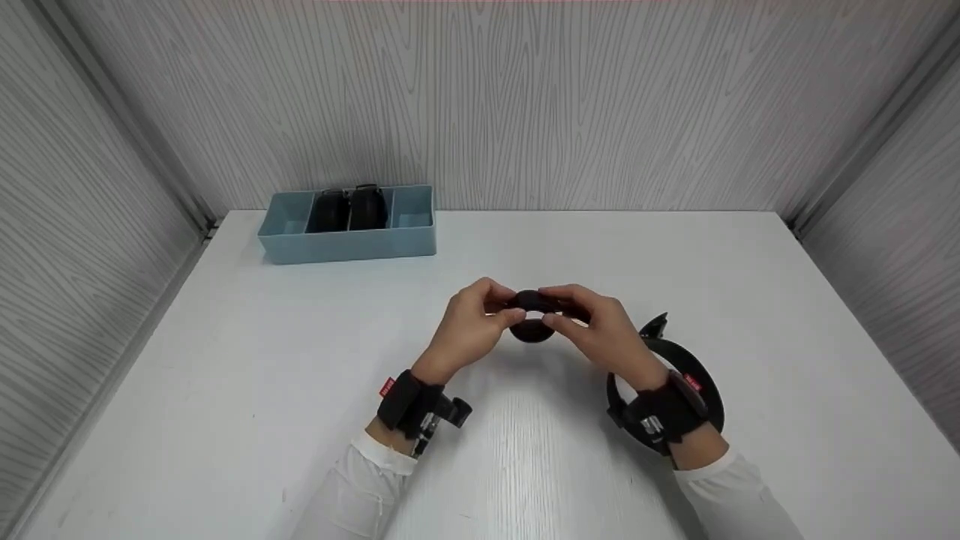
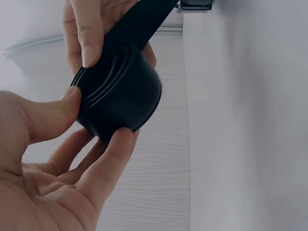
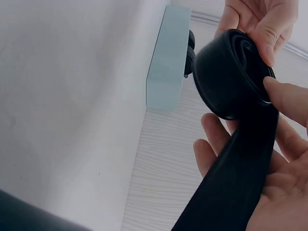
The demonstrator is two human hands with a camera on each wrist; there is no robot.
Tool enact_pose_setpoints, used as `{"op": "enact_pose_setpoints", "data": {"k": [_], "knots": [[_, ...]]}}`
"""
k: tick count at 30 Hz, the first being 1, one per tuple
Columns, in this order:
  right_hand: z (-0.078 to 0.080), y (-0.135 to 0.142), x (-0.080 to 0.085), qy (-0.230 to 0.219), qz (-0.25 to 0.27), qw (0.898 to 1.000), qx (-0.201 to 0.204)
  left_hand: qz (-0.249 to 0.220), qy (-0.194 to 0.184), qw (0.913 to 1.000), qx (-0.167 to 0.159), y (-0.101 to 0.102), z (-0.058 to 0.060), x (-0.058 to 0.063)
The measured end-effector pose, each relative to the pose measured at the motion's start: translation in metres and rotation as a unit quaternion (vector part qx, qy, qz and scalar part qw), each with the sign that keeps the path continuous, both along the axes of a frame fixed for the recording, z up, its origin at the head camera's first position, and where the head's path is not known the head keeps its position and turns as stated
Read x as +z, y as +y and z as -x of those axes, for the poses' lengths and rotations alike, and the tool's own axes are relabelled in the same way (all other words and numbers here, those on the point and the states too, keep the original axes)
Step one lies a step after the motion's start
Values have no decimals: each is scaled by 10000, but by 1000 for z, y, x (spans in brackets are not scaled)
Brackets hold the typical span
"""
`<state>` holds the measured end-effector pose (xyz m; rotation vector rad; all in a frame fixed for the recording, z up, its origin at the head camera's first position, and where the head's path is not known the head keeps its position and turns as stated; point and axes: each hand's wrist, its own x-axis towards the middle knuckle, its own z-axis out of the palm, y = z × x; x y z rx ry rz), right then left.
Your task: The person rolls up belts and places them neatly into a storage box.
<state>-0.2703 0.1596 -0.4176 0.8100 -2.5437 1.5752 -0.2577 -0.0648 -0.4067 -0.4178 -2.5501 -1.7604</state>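
Observation:
A black belt [image 1: 532,331], partly rolled into a coil, is held up between both hands over the table. My left hand [image 1: 466,326] pinches the coil from the left, its thumb on the coil's edge and fingers round the outer side in the left wrist view. From the right, my right hand [image 1: 601,328] grips the coil where the loose strap [image 3: 240,163] leaves it. That unrolled length loops below the right wrist in the head view. A metal buckle [image 2: 196,5] shows at the top of the left wrist view.
A blue divided box [image 1: 349,246] stands at the back left of the white table [image 1: 225,405]. Its two middle compartments hold black rolls [image 1: 368,208] with buckles on top; the outer ones are bare. Wood-grained panels [image 1: 570,105] enclose the back and sides.

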Motion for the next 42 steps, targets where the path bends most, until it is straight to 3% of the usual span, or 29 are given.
{"op": "enact_pose_setpoints", "data": {"k": [5, 11, 17, 22, 26, 31, 38, 42], "knots": [[-1, 2, 2, 38, 193, 9997, -155, -379, 134, 9992, 45, 3, 1, -1], [2, 5, 1, -72, 220, 9996, -154, -419, 13, 9990, -185, 1, 3, -3], [2, 7, 4, -110, -166, 9998, 35, 19, -133, 9985, -536, -5, 3, -2], [2, 8, 4, -113, -636, 9969, 457, 432, -340, 9957, -744, -6, 2, -2], [2, 7, 2, 29, -589, 9971, 481, 464, -209, 9967, -626, -5, 2, -3], [2, 5, 1, 95, -215, 9995, 200, 336, 92, 9985, -419, -1, 2, -4], [1, 6, 4, -121, 160, 9994, -295, -287, 201, 9994, 57, 0, 3, -3], [2, 7, 4, -89, 250, 9992, -286, -464, 156, 9988, 1, -1, 4, -3]]}}
